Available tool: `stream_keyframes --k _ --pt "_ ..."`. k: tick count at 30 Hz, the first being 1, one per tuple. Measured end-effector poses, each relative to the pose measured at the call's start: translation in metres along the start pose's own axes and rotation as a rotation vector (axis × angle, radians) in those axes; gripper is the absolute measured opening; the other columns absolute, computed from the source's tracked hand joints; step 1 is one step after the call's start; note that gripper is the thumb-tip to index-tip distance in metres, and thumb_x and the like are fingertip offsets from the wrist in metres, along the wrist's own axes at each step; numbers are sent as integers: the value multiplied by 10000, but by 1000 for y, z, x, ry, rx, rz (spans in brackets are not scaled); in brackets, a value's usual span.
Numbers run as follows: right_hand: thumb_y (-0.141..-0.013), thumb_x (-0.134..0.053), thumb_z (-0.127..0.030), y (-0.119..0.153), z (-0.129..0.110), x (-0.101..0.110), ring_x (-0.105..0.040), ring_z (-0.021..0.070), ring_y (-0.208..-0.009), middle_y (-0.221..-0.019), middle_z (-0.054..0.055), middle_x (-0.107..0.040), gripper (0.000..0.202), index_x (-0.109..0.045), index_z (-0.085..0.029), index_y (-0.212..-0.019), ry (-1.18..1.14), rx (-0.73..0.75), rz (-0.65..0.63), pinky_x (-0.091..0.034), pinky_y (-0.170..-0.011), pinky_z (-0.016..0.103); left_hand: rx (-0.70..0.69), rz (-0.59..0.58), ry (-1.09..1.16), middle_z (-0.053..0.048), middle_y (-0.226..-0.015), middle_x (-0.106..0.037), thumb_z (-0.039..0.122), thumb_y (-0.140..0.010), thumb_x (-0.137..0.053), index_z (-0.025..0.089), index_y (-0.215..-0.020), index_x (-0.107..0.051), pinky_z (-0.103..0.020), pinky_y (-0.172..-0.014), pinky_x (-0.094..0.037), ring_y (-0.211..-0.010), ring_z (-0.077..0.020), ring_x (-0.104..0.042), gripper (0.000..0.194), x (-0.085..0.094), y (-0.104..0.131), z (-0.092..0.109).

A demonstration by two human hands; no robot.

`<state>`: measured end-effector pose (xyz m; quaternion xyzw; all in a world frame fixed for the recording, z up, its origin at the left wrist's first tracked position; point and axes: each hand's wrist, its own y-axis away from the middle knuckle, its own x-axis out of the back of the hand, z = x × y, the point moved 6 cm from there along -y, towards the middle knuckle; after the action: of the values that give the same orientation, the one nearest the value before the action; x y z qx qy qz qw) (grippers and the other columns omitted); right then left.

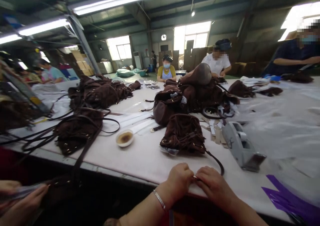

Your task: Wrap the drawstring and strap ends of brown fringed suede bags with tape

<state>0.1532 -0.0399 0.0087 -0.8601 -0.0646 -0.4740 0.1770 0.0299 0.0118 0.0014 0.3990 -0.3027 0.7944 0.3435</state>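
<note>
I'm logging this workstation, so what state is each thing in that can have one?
Left hand: closed on a small shiny piece
Right hand: closed on the same piece
Nearest brown bag: lying on the table
Dish: holding something brown
Tape dispenser: set down, untouched
Ceiling light: lit

Between five and six o'clock of the slouched, dark brown bag (185, 132), a small shiny piece (195, 177) is glinting; a slim strap (217, 159) is curving out at four.
</note>
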Motion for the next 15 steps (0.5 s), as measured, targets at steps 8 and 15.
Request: stream_keyframes --k 8,15 --pt "-909 -548 -262 1 10 -12 -569 217 -767 -814 73 -648 153 -679 -242 -832 64 16 123 -377 -706 361 81 296 -78 -84 -765 -614 180 -912 -451 222 -806 -670 -291 -678 -423 -734 -195 -554 247 87 23 -25" --pt "-853 -537 -158 -4 -8 2 -522 180 -782 -781 33 -608 129 -574 -192 -735 109 -65 216 -312 -734 342 769 613 -593 -114 -1118 -639 501 -778 -600 225 -828 -703 -642 -939 -349 -1227 -443 -417 299 233 78 -180"
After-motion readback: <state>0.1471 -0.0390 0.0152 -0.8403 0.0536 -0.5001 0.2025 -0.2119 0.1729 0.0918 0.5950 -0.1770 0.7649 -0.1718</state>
